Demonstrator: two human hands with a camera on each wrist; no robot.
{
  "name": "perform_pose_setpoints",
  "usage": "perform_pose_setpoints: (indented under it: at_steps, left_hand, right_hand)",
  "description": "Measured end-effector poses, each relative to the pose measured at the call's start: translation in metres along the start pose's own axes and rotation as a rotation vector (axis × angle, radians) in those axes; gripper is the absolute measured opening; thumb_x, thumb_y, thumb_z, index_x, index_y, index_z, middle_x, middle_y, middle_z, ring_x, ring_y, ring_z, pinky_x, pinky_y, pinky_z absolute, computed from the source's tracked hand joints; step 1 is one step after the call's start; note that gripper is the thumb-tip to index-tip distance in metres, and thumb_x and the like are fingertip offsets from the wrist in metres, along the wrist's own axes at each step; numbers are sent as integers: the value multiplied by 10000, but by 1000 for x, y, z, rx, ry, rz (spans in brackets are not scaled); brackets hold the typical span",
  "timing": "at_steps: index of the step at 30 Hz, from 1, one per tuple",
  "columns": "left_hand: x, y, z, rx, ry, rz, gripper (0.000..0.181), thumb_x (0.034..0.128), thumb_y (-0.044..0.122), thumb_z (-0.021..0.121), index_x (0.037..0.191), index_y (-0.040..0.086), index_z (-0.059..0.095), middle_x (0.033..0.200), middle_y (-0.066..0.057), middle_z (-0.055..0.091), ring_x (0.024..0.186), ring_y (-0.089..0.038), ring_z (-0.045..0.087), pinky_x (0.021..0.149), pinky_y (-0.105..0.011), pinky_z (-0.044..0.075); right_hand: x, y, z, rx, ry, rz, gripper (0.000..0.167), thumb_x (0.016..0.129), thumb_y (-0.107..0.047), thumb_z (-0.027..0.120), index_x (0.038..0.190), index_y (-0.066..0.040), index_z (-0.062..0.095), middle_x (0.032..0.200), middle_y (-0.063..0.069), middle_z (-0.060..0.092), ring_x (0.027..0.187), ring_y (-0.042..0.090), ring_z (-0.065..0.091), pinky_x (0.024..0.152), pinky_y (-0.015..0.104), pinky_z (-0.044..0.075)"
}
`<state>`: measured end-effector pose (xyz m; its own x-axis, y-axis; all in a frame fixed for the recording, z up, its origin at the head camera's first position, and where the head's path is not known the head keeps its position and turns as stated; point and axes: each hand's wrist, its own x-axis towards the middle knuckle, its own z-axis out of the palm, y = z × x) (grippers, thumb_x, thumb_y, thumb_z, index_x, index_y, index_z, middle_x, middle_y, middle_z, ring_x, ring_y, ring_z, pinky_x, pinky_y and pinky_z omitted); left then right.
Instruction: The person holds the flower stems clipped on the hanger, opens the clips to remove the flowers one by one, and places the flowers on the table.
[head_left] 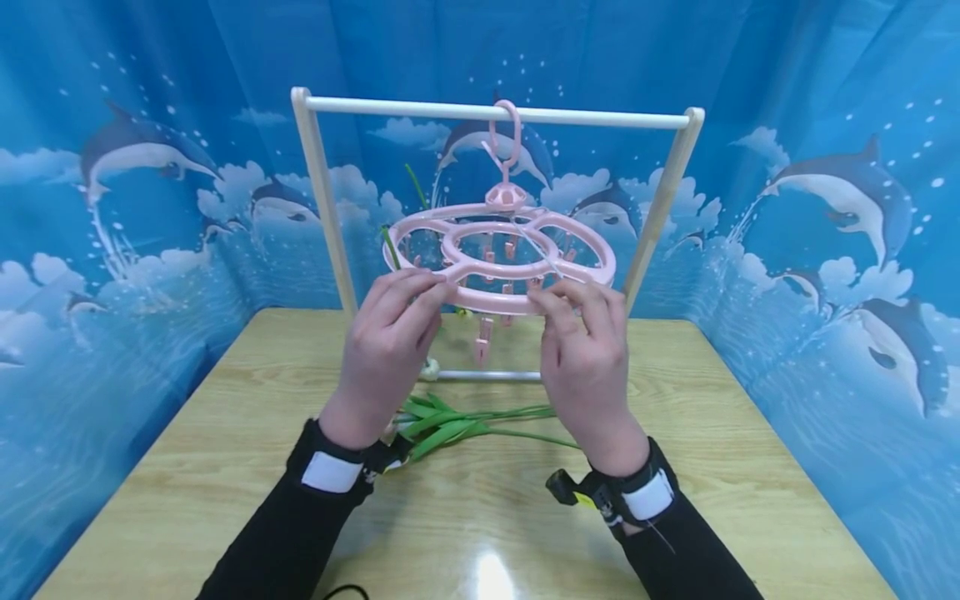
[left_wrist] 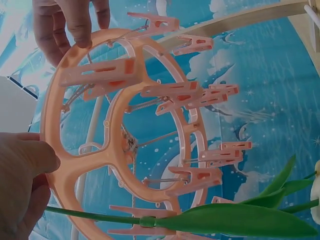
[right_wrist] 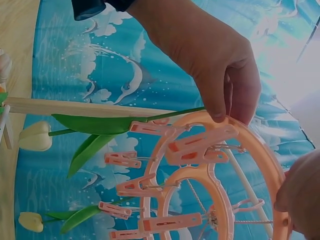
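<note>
A pink round clip hanger (head_left: pixel 498 302) hangs by its hook from a white rod (head_left: pixel 600 119). My left hand (head_left: pixel 390 342) pinches the ring's front left edge between thumb and fingers. On the front right edge, my right hand (head_left: pixel 588 358) pinches the same ring. Pink clips (left_wrist: pixel 195 180) dangle beneath it on short links. In the right wrist view, a white tulip (right_wrist: pixel 36 136) hangs head down, its stem running up beside my left hand. Farther back another pale tulip (right_wrist: pixel 31 222) also hangs head down near the clips.
Several tulips with green leaves (head_left: pixel 442 429) lie on the wooden table (head_left: pixel 480 508) below the hanger. Wooden posts (head_left: pixel 326 200) hold up the rod, with a metal bar (head_left: pixel 487 376) low between them. A blue dolphin curtain (head_left: pixel 90 333) surrounds the table.
</note>
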<state>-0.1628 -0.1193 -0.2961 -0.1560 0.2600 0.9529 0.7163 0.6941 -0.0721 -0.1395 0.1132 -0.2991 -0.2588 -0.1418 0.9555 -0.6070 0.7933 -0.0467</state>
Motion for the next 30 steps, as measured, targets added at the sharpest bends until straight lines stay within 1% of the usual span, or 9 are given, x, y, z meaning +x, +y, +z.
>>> perform_pose_setpoints:
  at_steps: [7, 11, 20, 23, 24, 26, 27, 29, 30]
  left_hand:
    - [0, 6, 0, -2, -8, 15, 224, 975, 5, 805, 1194, 47, 825, 1172, -159, 826, 1120, -345, 753, 1038, -447, 656]
    - [0, 14, 3, -9, -13, 25, 223, 984, 23, 801, 1202, 58, 831, 1173, -142, 833, 1113, -324, 759, 1038, -420, 657]
    - [1, 27, 5, -28, -41, 35, 210, 995, 39, 791, 1201, 55, 828, 1200, -126, 832, 1150, -295, 760, 1089, -399, 631]
    - [2, 25, 0, -109, -8, 60, 201, 991, -21, 758, 1182, 16, 812, 1205, -170, 791, 1137, -320, 723, 1053, -395, 639]
    - [3, 24, -2, -133, 23, 58, 186, 984, -52, 743, 1152, -2, 805, 1185, -184, 771, 1109, -326, 707, 1012, -382, 640]
    - [4, 21, -7, -150, 91, 21, 145, 965, -101, 718, 1073, -27, 780, 1136, -202, 729, 1065, -341, 686, 951, -379, 637]
    - [5, 18, -9, -140, 118, -20, 122, 966, -115, 705, 1041, -40, 766, 1123, -208, 716, 1055, -347, 678, 933, -380, 631]
    - [6, 13, -13, -96, 135, -130, 98, 979, -127, 685, 996, -55, 750, 1127, -215, 717, 1062, -356, 684, 933, -386, 643]
    - [6, 11, -14, -63, 120, -182, 94, 988, -120, 684, 986, -54, 750, 1141, -215, 727, 1081, -360, 696, 939, -397, 655]
  right_hand:
    - [0, -1, -2, 22, -2, -48, 355, 982, 87, 690, 1292, -71, 760, 1228, 180, 730, 1156, 405, 622, 978, 516, 552]
    - [0, -4, -1, 27, 0, -95, 392, 954, 72, 734, 1306, -97, 761, 1243, 158, 753, 1179, 383, 663, 931, 513, 555]
    - [0, -6, 0, -2, 0, -58, 241, 988, -20, 781, 1218, -87, 808, 1174, 127, 794, 1156, 358, 686, 875, 503, 526]
    - [1, -5, 1, 2, 17, -58, 199, 1002, -29, 772, 1195, -60, 809, 1147, 138, 795, 1133, 368, 688, 883, 500, 540]
    - [2, -4, 1, 4, 24, -61, 188, 1006, -30, 768, 1189, -50, 809, 1138, 145, 795, 1124, 374, 689, 901, 503, 551]
    - [3, -2, 1, 7, 31, -57, 168, 1020, -34, 755, 1179, -30, 807, 1126, 159, 794, 1113, 383, 690, 942, 502, 571]
    - [4, -1, 0, 6, 31, -58, 162, 1028, -36, 746, 1179, -24, 805, 1123, 163, 792, 1107, 386, 690, 959, 499, 577]
    - [4, 0, -1, 10, 26, -53, 157, 1038, -33, 732, 1177, -15, 802, 1122, 169, 789, 1106, 387, 690, 993, 495, 584]
    - [4, 1, -1, 9, 24, -51, 157, 1041, -34, 728, 1179, -13, 801, 1122, 170, 787, 1102, 387, 690, 995, 493, 585]
